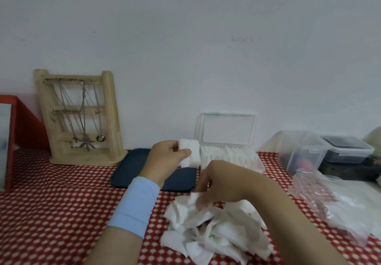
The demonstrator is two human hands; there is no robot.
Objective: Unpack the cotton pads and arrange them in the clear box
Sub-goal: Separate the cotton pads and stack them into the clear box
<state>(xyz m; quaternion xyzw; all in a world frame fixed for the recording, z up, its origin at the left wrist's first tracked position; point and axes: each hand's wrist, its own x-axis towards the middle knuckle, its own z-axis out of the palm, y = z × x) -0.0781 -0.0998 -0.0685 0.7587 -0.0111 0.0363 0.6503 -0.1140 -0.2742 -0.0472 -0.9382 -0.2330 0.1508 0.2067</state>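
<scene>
Tabletop [61, 203]: covered by a red cloth with small white marks
Front: a loose heap of cotton pads [216, 229] lies on the cloth
Back middle: clear box [260, 164] near the wall, lid raised; dark blue tray [132, 168] just left of it
Back left: wooden jewellery stand [82, 116], upright; red-framed mirror [26, 124] at the edge
Right: crumpled plastic bag [334, 203]; clear containers [303, 151] behind it

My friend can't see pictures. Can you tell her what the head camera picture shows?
A person's left hand holds a small stack of cotton pads beside an open clear box partly filled with upright pads. The right hand reaches into a loose pile of pads on a red dotted tablecloth. A blue tray and a wooden necklace stand sit further back.
</scene>
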